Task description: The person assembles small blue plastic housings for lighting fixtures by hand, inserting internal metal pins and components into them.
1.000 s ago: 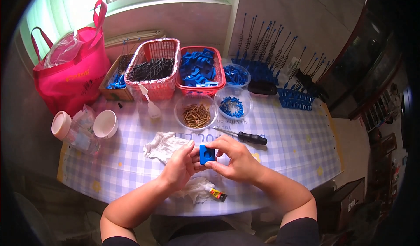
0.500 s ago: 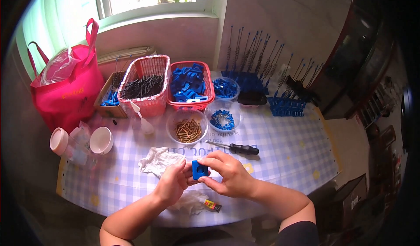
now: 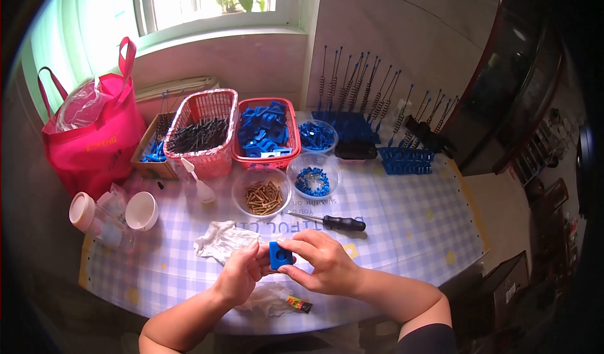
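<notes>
A small blue plastic block (image 3: 281,256) with a round recess in its face is held up over the near middle of the table. My right hand (image 3: 328,263) pinches it between thumb and fingers from the right. On the other side my left hand (image 3: 238,273) grips it too, its fingertips partly hidden behind the block. Just beyond my left hand lies a crumpled white cloth (image 3: 221,241). Below my hands, a small yellow-and-black tube (image 3: 299,303) rests by a crumpled whitish tissue (image 3: 267,301). A black-handled screwdriver (image 3: 344,222) lies beyond my right hand.
Clear bowls hold brass-coloured screw-like pieces (image 3: 264,199) and small blue parts (image 3: 313,182). Behind are a red basket of blue pieces (image 3: 264,127), a pink basket (image 3: 200,159) of black rods, and racks of upright spring rods (image 3: 406,160). A pink bag (image 3: 94,140) and white cup (image 3: 142,211) stand left.
The whole view has shifted slightly, so the tabletop things sit a little lower and further left. Both hands keep hold of the blue block, almost in the same pose.
</notes>
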Tool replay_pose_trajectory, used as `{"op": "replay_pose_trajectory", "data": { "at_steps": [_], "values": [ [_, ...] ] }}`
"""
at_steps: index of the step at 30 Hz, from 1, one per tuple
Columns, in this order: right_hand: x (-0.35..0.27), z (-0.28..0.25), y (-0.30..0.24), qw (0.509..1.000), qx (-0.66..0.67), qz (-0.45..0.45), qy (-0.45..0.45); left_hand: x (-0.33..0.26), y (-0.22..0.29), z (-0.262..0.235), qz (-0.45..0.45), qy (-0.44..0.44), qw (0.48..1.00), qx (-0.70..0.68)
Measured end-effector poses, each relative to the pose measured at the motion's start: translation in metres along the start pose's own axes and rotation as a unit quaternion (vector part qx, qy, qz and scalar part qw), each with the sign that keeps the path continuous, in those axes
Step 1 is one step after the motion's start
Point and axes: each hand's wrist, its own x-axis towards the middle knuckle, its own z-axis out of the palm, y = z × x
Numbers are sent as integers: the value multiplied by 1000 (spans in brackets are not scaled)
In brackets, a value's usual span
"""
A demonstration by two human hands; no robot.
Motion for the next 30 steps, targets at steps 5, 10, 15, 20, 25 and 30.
{"op": "replay_pose_trajectory", "data": {
  "at_steps": [5,10,15,20,25,30],
  "values": [
    [0,0,-1,1000,-2,3,4,0,1,2,8,-5,1000,2],
    [-1,1,0,1000,-1,-1,10,1,-2,-1,6,-8,1000,3],
    [-2,0,-1,1000,-6,7,2,1,-1,2,8,-7,1000,1],
    [-2,0,-1,1000,-9,9,1,1,-3,1,-2,13,1000,21],
    [-2,1,-1,1000,-11,10,4,2,-4,-1,-2,8,1000,24],
    [-1,1,-1,1000,-11,10,6,1,-3,0,-3,9,1000,29]
  ]
}}
